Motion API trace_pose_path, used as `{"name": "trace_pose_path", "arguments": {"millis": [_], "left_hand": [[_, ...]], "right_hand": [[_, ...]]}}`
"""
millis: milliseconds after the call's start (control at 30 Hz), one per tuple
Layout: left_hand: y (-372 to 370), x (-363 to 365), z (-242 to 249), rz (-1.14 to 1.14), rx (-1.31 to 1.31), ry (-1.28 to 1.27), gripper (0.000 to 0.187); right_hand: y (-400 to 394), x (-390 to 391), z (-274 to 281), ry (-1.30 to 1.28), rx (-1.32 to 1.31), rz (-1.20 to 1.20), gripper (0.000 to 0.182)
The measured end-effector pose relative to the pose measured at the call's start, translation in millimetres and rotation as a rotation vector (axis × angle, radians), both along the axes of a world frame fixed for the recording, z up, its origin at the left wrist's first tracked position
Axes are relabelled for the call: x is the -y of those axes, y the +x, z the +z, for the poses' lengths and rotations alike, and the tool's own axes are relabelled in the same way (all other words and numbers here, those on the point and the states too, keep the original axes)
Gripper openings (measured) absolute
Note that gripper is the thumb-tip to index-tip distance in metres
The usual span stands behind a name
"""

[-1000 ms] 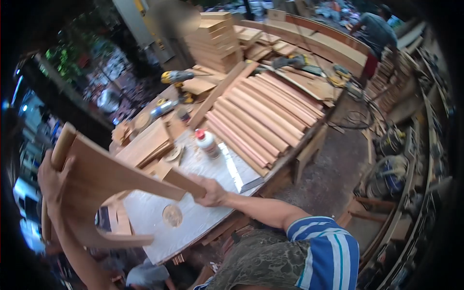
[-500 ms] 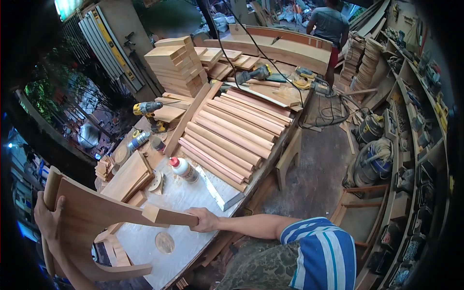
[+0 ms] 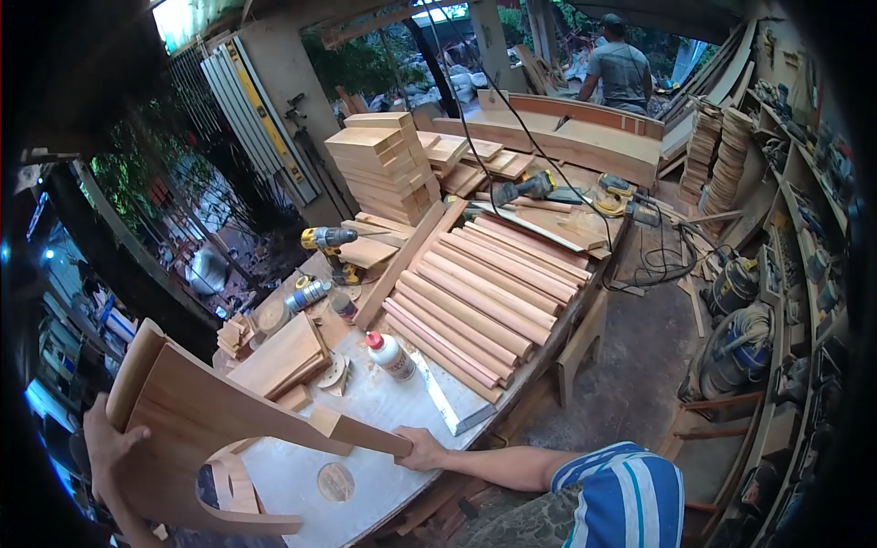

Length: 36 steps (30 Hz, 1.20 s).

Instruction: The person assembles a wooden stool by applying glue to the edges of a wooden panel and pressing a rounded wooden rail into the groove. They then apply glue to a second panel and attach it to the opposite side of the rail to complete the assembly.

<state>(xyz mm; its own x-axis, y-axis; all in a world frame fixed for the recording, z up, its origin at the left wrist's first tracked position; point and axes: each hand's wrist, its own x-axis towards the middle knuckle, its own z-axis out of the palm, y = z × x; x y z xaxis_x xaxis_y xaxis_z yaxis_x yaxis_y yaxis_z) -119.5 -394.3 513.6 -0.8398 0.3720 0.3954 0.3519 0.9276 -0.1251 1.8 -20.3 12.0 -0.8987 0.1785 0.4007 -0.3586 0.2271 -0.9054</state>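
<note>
A large curved wooden frame piece (image 3: 215,397) with a rounded cut-out tilts over the near left end of the workbench (image 3: 365,479). My left hand (image 3: 111,447) grips its left edge, thumb on the near face and the other fingers mostly hidden behind it. Around the end of its straight arm, my right hand (image 3: 421,448) is closed. A white glue bottle with a red cap (image 3: 391,356) stands beyond the arm. Beside the bottle lies a metal square (image 3: 440,393). Several rounded wooden slats (image 3: 489,292) lie side by side further up the bench.
A yellow cordless drill (image 3: 331,251) stands along the bench's left side. Stacked wooden blocks (image 3: 379,169) rise behind it. Power tools (image 3: 530,187) and black cords lie at the far end. A person (image 3: 621,68) stands in the background. Shelves (image 3: 795,274) and a shop vacuum (image 3: 731,352) line the right.
The view has tilted up and turned left, so the bench sits lower and further right. Both hands keep hold of the frame piece, which stays at much the same tilt.
</note>
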Motion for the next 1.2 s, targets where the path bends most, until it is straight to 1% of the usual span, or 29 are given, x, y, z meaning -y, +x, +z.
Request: {"name": "trace_pose_path", "arguments": {"millis": [33, 67, 133, 167, 200, 267, 300, 333, 367, 400, 433, 500, 533, 567, 600, 633, 667, 700, 733, 800, 900, 967, 1000, 1033, 1100, 1167, 1200], "left_hand": [[5, 10, 1, 0.147, 0.038, -0.044, 0.106], [6, 17, -3, 0.143, 0.042, -0.045, 0.106], [20, 19, -12, 0.247, -0.114, 0.009, 0.117], [25, 14, -6, 0.304, -0.011, -0.008, 0.128], [23, 21, -12, 0.303, 0.003, -0.004, 0.128], [16, 38, -30, 0.235, -0.255, 0.013, 0.131], [19, 32, -32, 0.207, -0.296, 0.039, 0.123], [15, 30, -29, 0.203, -0.282, 0.041, 0.123], [11, 29, -27, 0.195, -0.256, 0.025, 0.119], [7, 28, -26, 0.187, -0.23, 0.009, 0.114], [14, 23, -31, 0.14, -0.284, 0.0, 0.104], [51, -6, -44, -0.021, -0.513, -0.034, 0.083], [72, -18, -49, -0.082, -0.622, -0.053, 0.072], [88, -25, -52, -0.115, -0.674, -0.038, 0.062], [99, -30, -52, -0.124, -0.696, -0.003, 0.053], [100, -33, -52, -0.088, -0.655, 0.13, 0.047], [100, -36, -52, -0.055, -0.62, 0.267, 0.041], [104, -33, -48, -0.163, -0.606, 0.219, 0.035], [108, -27, -44, -0.259, -0.593, 0.166, 0.03], [106, -15, -36, -0.311, -0.577, 0.112, 0.025], [71, -8, -21, -0.173, -0.446, 0.106, 0.035], [45, 1, -18, -0.087, -0.343, 0.105, 0.044], [38, 6, -18, -0.055, -0.294, 0.108, 0.048], [36, 7, -16, -0.037, -0.283, 0.114, 0.048], [38, 2, -8, 0.064, -0.14, 0.107, 0.058], [38, 1, -9, 0.081, -0.134, 0.109, 0.059], [36, 1, -11, 0.089, -0.138, 0.11, 0.061]], "right_hand": [[1, 1, -3, -0.012, 0.007, -0.028, 0.033], [3, 4, -7, -0.023, 0.019, -0.055, 0.032], [7, 7, -8, -0.013, 0.06, -0.066, 0.032], [6, 5, -8, 0.002, 0.09, -0.077, 0.033], [7, 5, -6, 0.008, 0.103, -0.078, 0.033], [4, 0, 7, 0.019, 0.179, -0.093, 0.041], [7, -5, 34, 0.009, 0.122, -0.086, 0.049], [10, -12, 69, -0.004, 0.068, -0.08, 0.058], [9, -19, 93, 0.042, 0.123, -0.106, 0.068], [14, -26, 139, 0.112, -0.05, -0.129, 0.078], [15, -32, 184, 0.182, -0.146, -0.154, 0.08], [23, -39, 275, 0.34, -0.282, -0.193, 0.084], [27, -40, 320, 0.43, -0.324, -0.196, 0.086], [34, -38, 361, 0.518, -0.348, -0.184, 0.088], [38, -35, 402, 0.596, -0.316, -0.15, 0.091], [54, -20, 456, 0.647, -0.073, -0.149, 0.091], [53, -19, 493, 0.724, -0.056, -0.031, 0.088], [58, -3, 521, 0.751, 0.047, -0.028, 0.078], [70, 20, 546, 0.752, 0.04, -0.014, 0.078], [91, 66, 592, 0.825, 0.199, 0.056, 0.073], [36, 69, 599, 1.153, 0.211, 0.108, 0.078], [9, 79, 593, 1.411, 0.154, 0.066, 0.077], [32, 95, 600, 1.23, 0.309, 0.116, 0.076], [36, 99, 609, 1.138, 0.379, 0.125, 0.075], [42, 107, 628, 0.95, 0.508, 0.126, 0.073], [23, 108, 608, 0.836, 0.642, 0.239, 0.071], [20, 123, 556, 1.123, 0.093, -0.127, 0.071]]}}
